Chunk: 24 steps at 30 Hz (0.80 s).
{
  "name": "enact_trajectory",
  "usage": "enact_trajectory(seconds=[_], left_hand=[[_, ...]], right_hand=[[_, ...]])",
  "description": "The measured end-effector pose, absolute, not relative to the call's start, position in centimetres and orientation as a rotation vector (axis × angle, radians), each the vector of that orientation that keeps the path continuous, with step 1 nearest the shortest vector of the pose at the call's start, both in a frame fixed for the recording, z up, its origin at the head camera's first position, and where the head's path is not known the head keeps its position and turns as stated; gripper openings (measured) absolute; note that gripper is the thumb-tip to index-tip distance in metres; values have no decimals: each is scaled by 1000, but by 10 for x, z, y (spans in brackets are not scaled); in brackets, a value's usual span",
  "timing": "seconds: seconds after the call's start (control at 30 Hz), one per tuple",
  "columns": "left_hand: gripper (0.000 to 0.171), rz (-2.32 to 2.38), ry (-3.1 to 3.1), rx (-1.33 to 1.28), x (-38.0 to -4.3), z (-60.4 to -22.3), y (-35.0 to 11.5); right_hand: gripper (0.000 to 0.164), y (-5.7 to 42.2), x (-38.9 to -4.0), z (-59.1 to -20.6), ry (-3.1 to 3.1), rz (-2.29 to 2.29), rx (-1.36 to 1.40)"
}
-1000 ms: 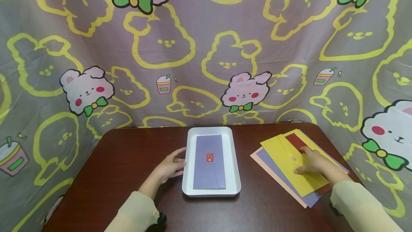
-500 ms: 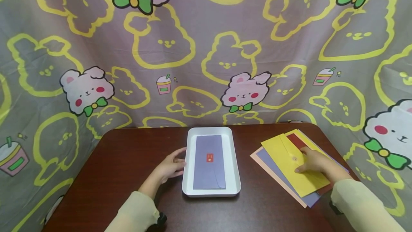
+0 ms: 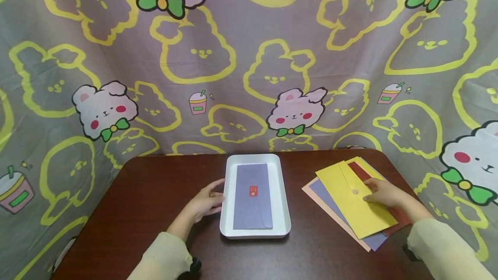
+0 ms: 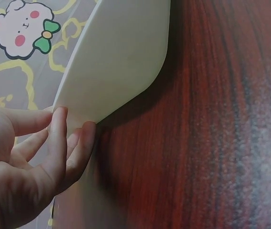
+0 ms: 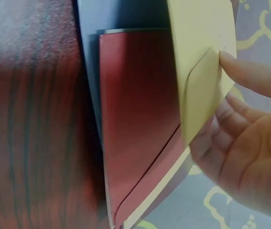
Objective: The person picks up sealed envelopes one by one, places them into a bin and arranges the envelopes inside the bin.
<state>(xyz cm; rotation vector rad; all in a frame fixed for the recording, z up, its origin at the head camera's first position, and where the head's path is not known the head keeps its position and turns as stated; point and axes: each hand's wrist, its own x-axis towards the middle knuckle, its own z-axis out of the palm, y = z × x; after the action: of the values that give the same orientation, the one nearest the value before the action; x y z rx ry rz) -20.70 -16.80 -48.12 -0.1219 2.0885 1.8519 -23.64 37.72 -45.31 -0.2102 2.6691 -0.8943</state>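
Observation:
A white tray [image 3: 255, 233] stands mid-table with a purple envelope [image 3: 253, 211] lying in it, a small red sticker on its flap. My left hand [image 3: 206, 202] touches the tray's left side with relaxed fingertips; the left wrist view shows these fingers [image 4: 59, 143] against the outer wall. To the right, my right hand [image 3: 383, 192] pinches the right edge of a yellow envelope [image 3: 346, 193] on top of a fanned pile. In the right wrist view its thumb lies on the yellow paper and the other fingers are partly hidden behind it. A red envelope [image 5: 140, 109] shows underneath.
Under the yellow envelope lie another purple envelope [image 3: 327, 198] and a peach one [image 3: 311, 187], with more edges at the pile's right. The dark wooden table [image 3: 155, 189] ends at a patterned cloth [image 3: 233, 68] behind and at the sides.
My right hand has shifted right, from lying over the yellow envelope to its right edge, thumb drawn back. The left hand and the tray stay where they were.

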Motion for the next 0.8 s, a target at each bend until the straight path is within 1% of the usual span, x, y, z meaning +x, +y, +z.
enact_trajectory(seconds=[0.2,0.43,0.8], left_hand=[[62,1852,2100,-124,-206,-481,-168],[62,1849,2096,-126,-206,-482,-169],[62,1852,2095,-132,-205,-481,-168]], right_hand=[[69,379,-230,-456,2472,-1170,-212],[76,378,-224,-456,2425,-1250,-257],[76,379,-226,-461,2296,-1450,-210]])
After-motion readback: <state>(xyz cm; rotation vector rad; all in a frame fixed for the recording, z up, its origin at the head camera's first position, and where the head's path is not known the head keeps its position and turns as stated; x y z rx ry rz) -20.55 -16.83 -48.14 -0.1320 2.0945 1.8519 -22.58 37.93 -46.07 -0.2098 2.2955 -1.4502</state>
